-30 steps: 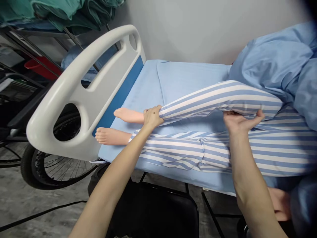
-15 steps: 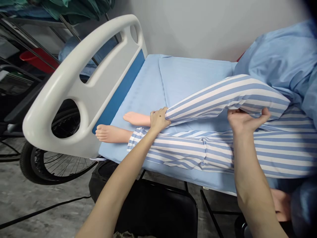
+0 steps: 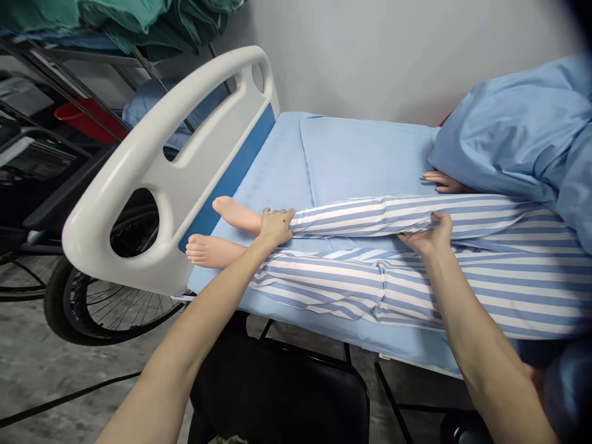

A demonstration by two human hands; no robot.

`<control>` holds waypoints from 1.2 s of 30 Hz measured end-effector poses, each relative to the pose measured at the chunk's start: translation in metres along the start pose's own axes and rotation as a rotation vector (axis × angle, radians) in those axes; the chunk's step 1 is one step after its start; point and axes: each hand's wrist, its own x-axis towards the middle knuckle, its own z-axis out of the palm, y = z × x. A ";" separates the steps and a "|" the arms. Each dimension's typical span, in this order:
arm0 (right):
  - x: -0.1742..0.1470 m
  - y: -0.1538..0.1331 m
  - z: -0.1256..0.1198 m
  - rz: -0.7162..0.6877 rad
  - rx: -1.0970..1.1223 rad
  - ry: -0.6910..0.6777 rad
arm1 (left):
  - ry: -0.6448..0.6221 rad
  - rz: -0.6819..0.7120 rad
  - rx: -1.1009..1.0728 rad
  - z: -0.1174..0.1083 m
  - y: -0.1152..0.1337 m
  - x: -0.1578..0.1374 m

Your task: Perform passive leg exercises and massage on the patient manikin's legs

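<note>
A manikin in blue-and-white striped trousers (image 3: 416,290) lies on the bed with both legs stretched out. My left hand (image 3: 276,227) is wrapped round the ankle of the far leg (image 3: 351,216), at the trouser cuff. Beyond that hand the far foot (image 3: 234,213) shows bare. My right hand (image 3: 428,237) cups the same leg from below near the knee, thumb up along its side, its fingertips partly hidden under the cloth. The near leg (image 3: 324,280) rests on the sheet, its bare foot (image 3: 210,251) close to the footboard.
A white footboard (image 3: 185,271) closes the bed's left end. Blue cloth (image 3: 513,129) covers the manikin's upper body, with a manikin hand (image 3: 444,181) beside it. A black chair (image 3: 287,388) stands at the near side. Left are a wheelchair wheel (image 3: 106,302) and a red basin (image 3: 90,117).
The far leg, bent with its knee raised before, has come down and straightened. My left hand moved slightly toward the footboard; my right hand shifted left along with the knee. A manikin hand now shows.
</note>
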 end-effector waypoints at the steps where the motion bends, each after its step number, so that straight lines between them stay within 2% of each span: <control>1: 0.002 0.002 0.000 0.012 -0.036 0.027 | -0.014 -0.002 0.012 0.002 0.000 -0.001; 7: 0.009 0.003 -0.003 0.013 -0.095 0.097 | 0.009 -0.001 -0.001 0.009 0.005 -0.005; 11: 0.013 0.004 -0.007 0.016 -0.081 0.078 | 0.041 0.002 -0.019 0.009 0.006 -0.007; 17: 0.005 0.007 -0.002 0.005 -0.050 0.121 | 0.065 -0.002 -0.010 0.010 0.005 -0.007; 20: -0.004 0.004 0.003 -0.036 0.027 0.074 | 0.089 -0.017 -0.036 0.009 0.006 -0.007; 23: -0.014 -0.003 0.006 -0.091 0.144 -0.041 | 0.123 -0.021 -0.097 0.004 0.011 -0.008; 27: -0.025 -0.014 0.007 -0.156 0.310 -0.153 | 0.145 -0.011 -0.166 -0.001 0.028 -0.007; 31: -0.034 -0.026 0.008 -0.192 0.457 -0.229 | 0.197 -0.063 -0.226 0.000 0.059 0.000; 36: -0.041 -0.036 0.012 -0.260 0.463 -0.357 | 0.189 -0.128 -0.330 -0.002 0.102 0.010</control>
